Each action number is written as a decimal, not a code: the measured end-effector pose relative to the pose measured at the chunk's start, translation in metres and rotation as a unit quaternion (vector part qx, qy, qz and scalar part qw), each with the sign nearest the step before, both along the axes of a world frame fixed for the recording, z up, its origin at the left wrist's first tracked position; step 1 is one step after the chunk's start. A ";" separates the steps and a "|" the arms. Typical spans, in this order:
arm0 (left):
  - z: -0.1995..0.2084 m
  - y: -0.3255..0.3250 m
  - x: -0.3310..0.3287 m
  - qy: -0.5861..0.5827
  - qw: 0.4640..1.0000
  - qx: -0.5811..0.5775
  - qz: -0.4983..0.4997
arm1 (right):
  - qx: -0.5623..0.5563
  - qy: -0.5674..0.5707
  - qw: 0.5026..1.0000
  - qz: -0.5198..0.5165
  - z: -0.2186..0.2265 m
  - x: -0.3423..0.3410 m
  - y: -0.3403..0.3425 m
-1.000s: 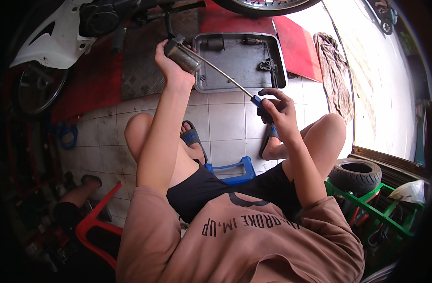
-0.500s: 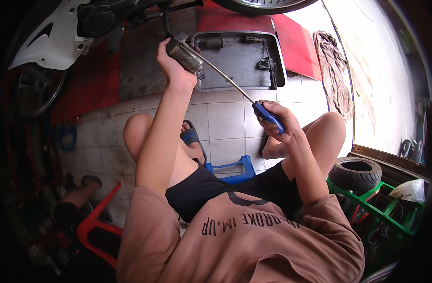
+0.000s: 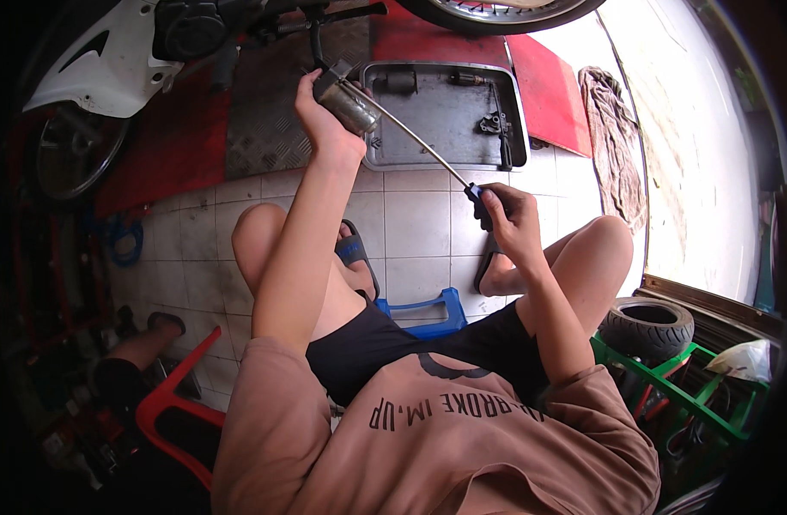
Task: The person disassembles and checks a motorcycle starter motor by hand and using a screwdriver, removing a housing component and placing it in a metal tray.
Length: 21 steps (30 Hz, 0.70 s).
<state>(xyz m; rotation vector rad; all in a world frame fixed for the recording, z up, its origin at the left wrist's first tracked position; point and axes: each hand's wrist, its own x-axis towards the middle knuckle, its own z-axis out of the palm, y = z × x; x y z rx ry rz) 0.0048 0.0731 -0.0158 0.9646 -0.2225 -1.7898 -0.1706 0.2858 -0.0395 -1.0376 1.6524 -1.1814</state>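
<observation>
My left hand (image 3: 329,129) is wrapped round a grimy cylindrical metal motor part (image 3: 350,110), held up at the near left corner of a grey tray. Its dark squarish end points up and to the left. In my right hand (image 3: 515,219) is the handle of a long screwdriver (image 3: 423,144) with a blue and black grip. The shaft slants up and left to the motor part, and its tip meets the dark end there; the exact contact is too small to make out. My right fingers and thumb close over the grip and hide part of it.
The tray (image 3: 428,159) beyond my hands holds several dark parts. A motorcycle (image 3: 110,64) stands at the far left and a wheel (image 3: 496,13) at the far edge. A brown rag (image 3: 612,146) lies right. Nearer are a tyre (image 3: 647,324), green rack (image 3: 707,399) and red chair (image 3: 174,403).
My right hand has turned on the screwdriver grip, so the back of the hand and thumb sit differently and less blue shows. My left hand still holds the motor part. The view shifted slightly.
</observation>
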 end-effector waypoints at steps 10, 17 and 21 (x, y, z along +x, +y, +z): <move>-0.001 -0.004 0.003 0.017 1.000 0.001 0.010 | -0.065 0.149 0.987 0.009 0.004 0.002 -0.004; 0.000 -0.002 0.006 0.008 1.000 0.001 0.013 | -0.019 0.066 0.997 0.027 0.000 0.004 -0.006; 0.003 0.000 0.004 0.016 1.000 0.011 0.016 | -0.133 0.192 0.972 -0.020 0.004 0.013 -0.006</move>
